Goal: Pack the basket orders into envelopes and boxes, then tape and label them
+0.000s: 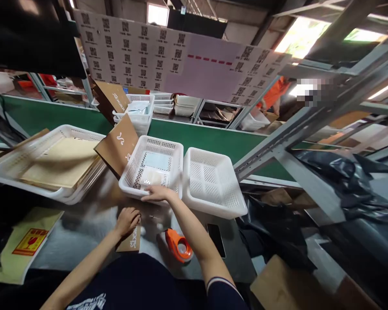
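Observation:
A white perforated basket (pixel 177 165) stands on the bench, holding a pale blue sheet (pixel 157 161) and a clear-wrapped packet (pixel 150 177). My right hand (pixel 157 193) is closed over its front rim, with the fingertips near the packet. Left of it, my left hand (pixel 128 220) has its fingers curled over the far end of a small brown printed cardboard box (pixel 131 242); part of the box is hidden under the hand. Between my forearms lies an orange tape dispenser (pixel 177 246).
Another white basket (pixel 213 181) stands to the right, with a phone (pixel 216 240) in front. At left, a tray (pixel 63 196) holds brown envelopes (pixel 61 163). An opened cardboard box (pixel 118 144) leans beside the middle basket. A QR-code board (pixel 210 64) hangs ahead; black plastic bags (pixel 278 232) lie right.

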Tool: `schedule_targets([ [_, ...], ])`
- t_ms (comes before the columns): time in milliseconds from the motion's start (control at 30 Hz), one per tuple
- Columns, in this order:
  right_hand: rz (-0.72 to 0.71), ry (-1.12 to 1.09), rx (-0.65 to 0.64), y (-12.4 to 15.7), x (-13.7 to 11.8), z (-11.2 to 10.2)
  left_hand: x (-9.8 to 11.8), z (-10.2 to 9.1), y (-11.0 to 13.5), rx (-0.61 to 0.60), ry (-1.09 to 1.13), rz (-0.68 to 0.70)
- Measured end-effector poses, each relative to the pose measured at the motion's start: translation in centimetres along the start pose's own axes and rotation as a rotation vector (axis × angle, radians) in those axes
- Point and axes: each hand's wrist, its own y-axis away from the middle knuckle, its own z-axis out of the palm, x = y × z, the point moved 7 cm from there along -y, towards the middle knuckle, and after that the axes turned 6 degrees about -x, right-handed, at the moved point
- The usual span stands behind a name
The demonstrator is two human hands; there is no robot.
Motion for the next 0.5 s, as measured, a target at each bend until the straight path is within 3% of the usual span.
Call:
schedule_targets([
  [100, 0.077, -0.062, -0.005, 4.4, -0.8, -0.9, 0.4, -4.3, 1.4, 0.262, 0.361, 0.081],
  [167, 0.034, -0.187, 0.051, 7.4, -2.3, -1.9, 0.5, -6.9, 2.0, 0.332, 0.68, -0.014],
  [200, -0.014, -0.251, 0.08, 8.7, -3.2, -2.3, 0.8, -7.7, 2.1, 0.287, 0.852, -0.076],
  [267, -0.105, -0.334, 0.119, 10.6, -4.8, -2.6, 2.8, -8.5, 1.8, 0.052, 1.181, -0.137],
  [333, -0.125, -0.392, 0.148, 11.6, -5.3, -2.1, 5.7, -8.9, 1.8, -0.225, 1.348, -0.11],
  [367, -0.106, -0.439, 0.161, 11.8, -5.2, -1.6, 6.8, -9.1, 1.8, -0.304, 1.353, -0.1],
  [433, -0.009, -0.588, 0.218, 12.0, -4.3, -0.2, 7.6, -9.2, 1.8, -0.282, 1.279, -0.128],
  [500, 0.177, -0.801, 0.364, 12.4, -2.6, 1.5, 7.1, -9.3, 2.0, -0.061, 1.231, -0.201],
])
